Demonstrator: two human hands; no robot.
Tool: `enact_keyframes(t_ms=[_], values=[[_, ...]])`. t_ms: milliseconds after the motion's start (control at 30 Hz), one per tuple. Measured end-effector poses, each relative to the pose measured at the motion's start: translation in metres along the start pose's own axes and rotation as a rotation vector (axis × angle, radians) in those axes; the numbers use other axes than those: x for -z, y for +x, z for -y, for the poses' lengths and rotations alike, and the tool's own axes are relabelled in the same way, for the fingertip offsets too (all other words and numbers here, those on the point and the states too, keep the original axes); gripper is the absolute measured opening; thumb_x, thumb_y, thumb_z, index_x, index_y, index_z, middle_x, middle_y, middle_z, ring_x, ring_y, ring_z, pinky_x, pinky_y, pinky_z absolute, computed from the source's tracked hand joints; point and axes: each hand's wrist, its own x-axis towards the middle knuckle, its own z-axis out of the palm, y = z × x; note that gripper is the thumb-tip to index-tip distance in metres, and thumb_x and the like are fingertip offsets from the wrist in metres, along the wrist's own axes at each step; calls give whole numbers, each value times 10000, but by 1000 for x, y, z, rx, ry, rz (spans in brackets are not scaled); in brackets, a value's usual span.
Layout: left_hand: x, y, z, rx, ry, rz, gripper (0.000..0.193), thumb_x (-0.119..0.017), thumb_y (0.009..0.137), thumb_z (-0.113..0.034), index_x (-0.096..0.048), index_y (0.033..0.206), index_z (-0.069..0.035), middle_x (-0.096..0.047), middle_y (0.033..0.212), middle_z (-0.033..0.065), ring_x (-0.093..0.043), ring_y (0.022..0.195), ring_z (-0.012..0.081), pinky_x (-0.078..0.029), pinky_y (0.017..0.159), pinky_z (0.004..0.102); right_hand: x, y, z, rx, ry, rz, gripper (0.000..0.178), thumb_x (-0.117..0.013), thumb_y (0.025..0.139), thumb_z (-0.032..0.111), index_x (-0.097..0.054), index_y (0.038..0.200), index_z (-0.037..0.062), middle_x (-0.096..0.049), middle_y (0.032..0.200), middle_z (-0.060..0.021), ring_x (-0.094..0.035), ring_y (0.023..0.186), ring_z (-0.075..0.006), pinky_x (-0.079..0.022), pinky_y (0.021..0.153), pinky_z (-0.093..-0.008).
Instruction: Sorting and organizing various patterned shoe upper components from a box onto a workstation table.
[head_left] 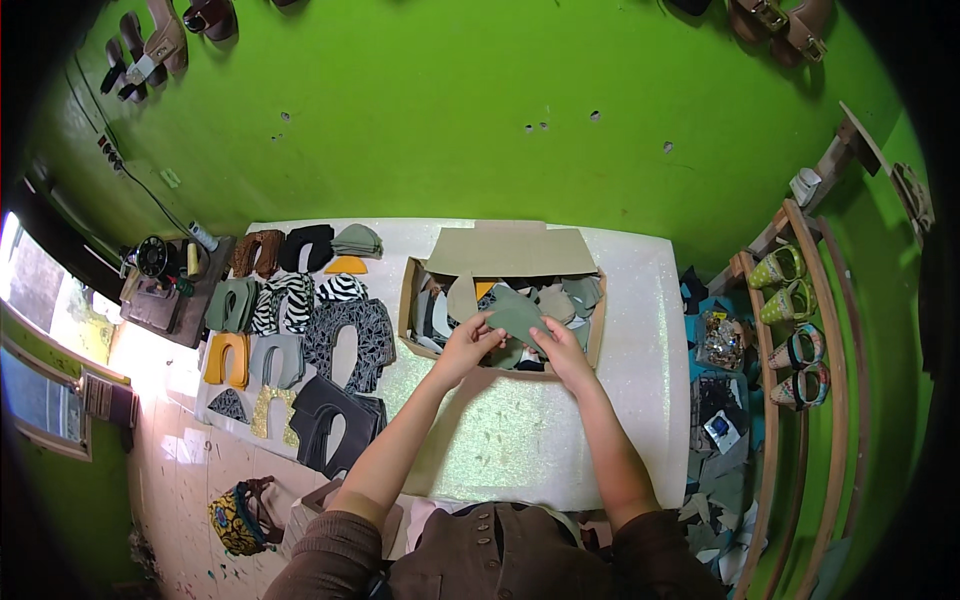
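Between my two hands is a grey-green cut piece (pixel 517 314), flat and curved along its top, held over an open cardboard box (pixel 591 350). My left hand (pixel 473 340) pinches its left edge, and my right hand (pixel 560 348) grips the right edge. Inside the box lies a jumble of cut pieces in beige, grey, black and green; a beige piece (pixel 462 298) stands up near my left hand. The box's lid flap (pixel 510 252) is folded back toward the wall. Whether the piece is leather or fabric I cannot tell.
Left of the box, sorted stacks of U-shaped pieces cover the white table (pixel 640 300), among them dark grey (pixel 335 425), zebra-striped (pixel 284 302) and yellow (pixel 228 359) ones. A sewing machine (pixel 152 262) stands further left. At right, a wooden rack (pixel 764 400) holds shoes (pixel 790 300), beside piled scraps.
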Motion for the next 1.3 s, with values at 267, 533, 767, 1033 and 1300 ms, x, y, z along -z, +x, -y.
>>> enact_keyframes(t_ms=[267, 533, 767, 1033, 1300], values=[[15, -18, -3, 1, 46, 46, 348, -524, 893, -126, -463, 1205, 15, -607, 1000, 45, -568, 886, 99, -448, 781, 225, -13, -9, 4, -83, -23, 4, 207, -520, 894, 133, -535, 1064, 14, -560, 836, 22, -493, 721, -50, -399, 643, -190], [46, -40, -12, -34, -5, 56, 347, -526, 890, -150, -485, 1197, 6, -614, 949, 47, -565, 872, 112, -430, 799, 244, -45, -4, 4, -75, -224, 40, 266, -542, 885, 170, -551, 1095, 7, -562, 852, 24, -474, 723, -55, -410, 672, -194], [97, -52, -23, 29, 53, -65, 304, -521, 894, -170, -514, 1151, -9, -602, 893, 20, -541, 805, 74, -429, 730, 211, -98, 22, -8, -44, -264, 80, 257, -533, 885, 147, -537, 1112, 26, -560, 888, -1, -478, 751, -65, -406, 705, -206], [176, -64, -35, 68, 36, -114, 260, -529, 869, -63, -506, 1109, 33, -608, 930, 50, -559, 824, 86, -429, 726, 196, -161, 60, -3, 120, -329, -38, 140, -526, 868, 94, -513, 1004, 63, -483, 685, 8, -418, 631, -67, -352, 575, -231], [260, -55, -39, -18, 158, -226, 220, -539, 859, -50, -519, 1054, 49, -621, 882, 71, -581, 817, 99, -452, 752, 212, -229, 103, -4, 147, -712, 52, 136, -521, 851, 127, -585, 952, 62, -618, 868, -109, -587, 726, -238, -451, 635, -304]])
